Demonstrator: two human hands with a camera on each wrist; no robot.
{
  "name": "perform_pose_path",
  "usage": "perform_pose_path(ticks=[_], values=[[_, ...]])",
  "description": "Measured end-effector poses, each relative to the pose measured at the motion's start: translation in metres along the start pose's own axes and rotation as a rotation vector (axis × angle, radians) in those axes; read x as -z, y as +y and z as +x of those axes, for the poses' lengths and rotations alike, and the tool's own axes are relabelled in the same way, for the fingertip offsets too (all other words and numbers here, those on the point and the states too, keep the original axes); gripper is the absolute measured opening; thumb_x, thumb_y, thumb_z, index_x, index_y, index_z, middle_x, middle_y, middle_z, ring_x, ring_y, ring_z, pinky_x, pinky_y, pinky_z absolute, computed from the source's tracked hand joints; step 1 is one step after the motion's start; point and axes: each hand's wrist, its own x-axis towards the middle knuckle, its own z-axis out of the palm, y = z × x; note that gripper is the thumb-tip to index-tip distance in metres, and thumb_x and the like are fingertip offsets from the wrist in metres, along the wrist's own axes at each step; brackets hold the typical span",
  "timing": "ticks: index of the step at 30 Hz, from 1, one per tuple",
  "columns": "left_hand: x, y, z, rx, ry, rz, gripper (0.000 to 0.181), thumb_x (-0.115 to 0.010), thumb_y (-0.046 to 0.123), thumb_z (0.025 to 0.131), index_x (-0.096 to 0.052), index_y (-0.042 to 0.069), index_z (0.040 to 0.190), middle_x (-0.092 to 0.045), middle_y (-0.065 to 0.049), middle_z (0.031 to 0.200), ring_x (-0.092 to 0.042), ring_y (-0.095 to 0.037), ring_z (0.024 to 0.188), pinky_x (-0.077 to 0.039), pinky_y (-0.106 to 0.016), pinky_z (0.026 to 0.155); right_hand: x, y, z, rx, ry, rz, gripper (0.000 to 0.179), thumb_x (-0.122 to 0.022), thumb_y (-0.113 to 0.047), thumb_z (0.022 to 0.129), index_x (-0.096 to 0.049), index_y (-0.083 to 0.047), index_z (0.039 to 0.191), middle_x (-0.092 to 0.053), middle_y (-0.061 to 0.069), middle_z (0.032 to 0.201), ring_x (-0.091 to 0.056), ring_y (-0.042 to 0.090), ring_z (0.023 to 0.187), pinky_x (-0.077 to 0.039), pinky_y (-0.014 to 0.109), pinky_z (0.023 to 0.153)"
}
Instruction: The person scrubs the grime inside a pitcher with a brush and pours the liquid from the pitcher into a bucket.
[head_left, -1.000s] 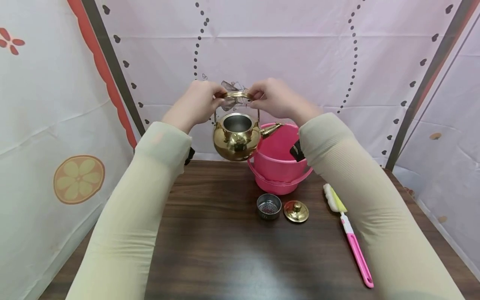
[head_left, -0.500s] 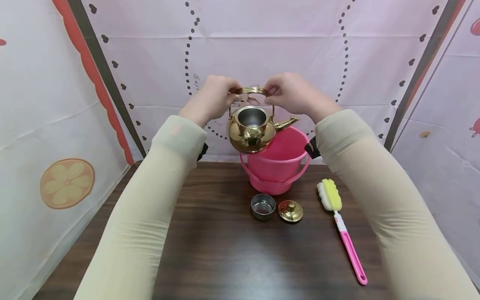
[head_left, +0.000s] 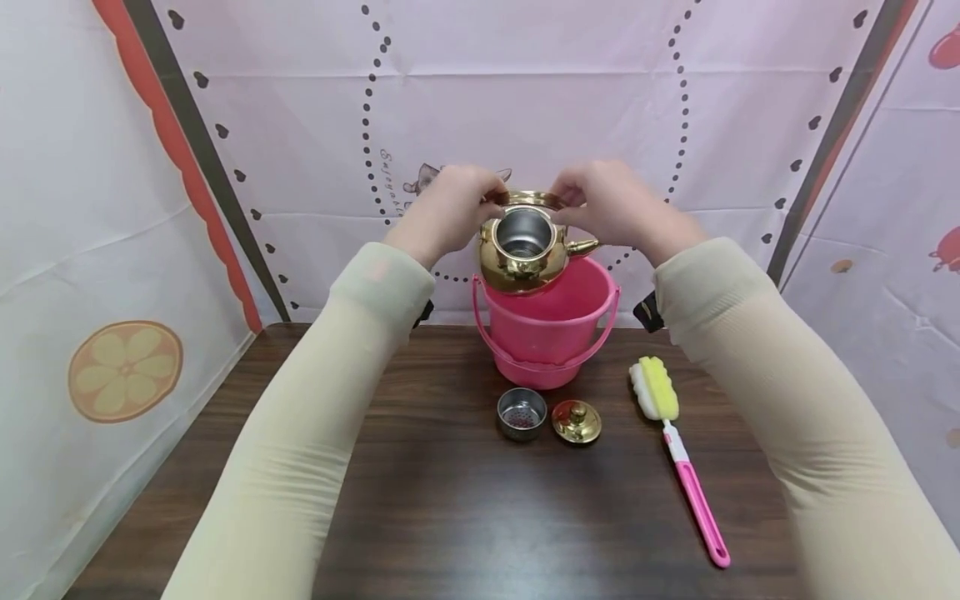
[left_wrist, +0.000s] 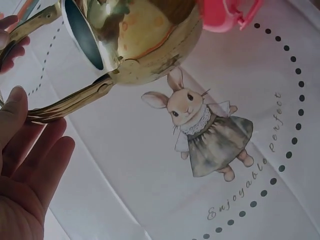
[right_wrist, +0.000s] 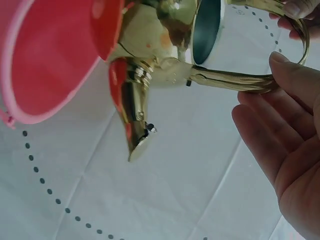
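Note:
A shiny gold teapot without its lid hangs in the air over the pink bucket, its open mouth tipped toward me. My left hand pinches the left end of the arched handle, thumb against fingers, as the left wrist view shows. On the handle's other end, my right hand pinches with thumb and fingertips. The spout points to the right in the head view. On the table below sit a metal strainer cup and the gold lid, side by side.
To the right lies a sponge brush with a yellow and white head and pink handle. The dark wooden table is bordered by printed cloth walls at the back and sides.
Both hands have carried the teapot rightward over the bucket. The teapot has tilted, so its mouth now faces me more. My head view has shifted slightly.

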Motion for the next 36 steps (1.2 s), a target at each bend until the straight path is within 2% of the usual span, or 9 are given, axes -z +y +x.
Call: perform_pose_path(ticks=[6,13,19,25,36], values=[[-0.013,0.0,-0.006,-0.043,0.01,0.038,0.02,-0.065,0.016,0.089,-0.067,0.008,0.108,-0.067,-0.007,0.106,-0.059,-0.02,0.101,-0.049,-0.032,0.092,-0.012,0.008,-0.008,0.012,0.002,-0.054,0.016,-0.067,-0.009,0.087,-0.066,-0.003,0.101,-0.07,0.015,0.103,-0.065,0.028,0.1,-0.049,0.041,0.092],[-0.029,-0.005,-0.016,-0.14,0.063,0.061,0.019,-0.069,0.013,0.086,-0.068,0.008,0.105,-0.069,-0.006,0.103,-0.062,-0.02,0.099,-0.05,-0.031,0.09,-0.029,0.013,-0.018,0.077,0.031,-0.08,0.012,-0.07,-0.009,0.084,-0.068,-0.005,0.095,-0.071,0.013,0.102,-0.065,0.027,0.101,-0.051,0.041,0.091],[-0.042,-0.009,-0.024,-0.198,0.091,0.088,0.017,-0.07,0.012,0.085,-0.069,0.008,0.102,-0.068,-0.007,0.099,-0.063,-0.021,0.095,-0.052,-0.031,0.086,-0.044,0.018,-0.026,0.148,0.079,-0.095,0.012,-0.073,-0.008,0.082,-0.067,-0.007,0.092,-0.071,0.009,0.093,-0.066,0.024,0.091,-0.053,0.039,0.083],[-0.056,-0.013,-0.031,-0.275,0.13,0.083,0.014,-0.069,0.007,0.085,-0.069,0.007,0.099,-0.068,-0.007,0.096,-0.063,-0.02,0.093,-0.053,-0.03,0.085,-0.061,0.025,-0.035,0.261,0.149,-0.127,0.011,-0.074,-0.005,0.08,-0.066,-0.005,0.086,-0.067,0.01,0.082,-0.059,0.024,0.075,-0.051,0.037,0.071],[-0.076,-0.017,-0.04,-0.319,0.163,0.203,0.008,-0.071,0.016,0.084,-0.068,0.012,0.091,-0.066,-0.003,0.088,-0.06,-0.02,0.081,-0.054,-0.03,0.072,-0.083,0.033,-0.045,0.368,0.263,-0.275,0.013,-0.075,-0.012,0.08,-0.066,-0.013,0.088,-0.068,0.005,0.083,-0.064,0.025,0.078,-0.054,0.04,0.061]])
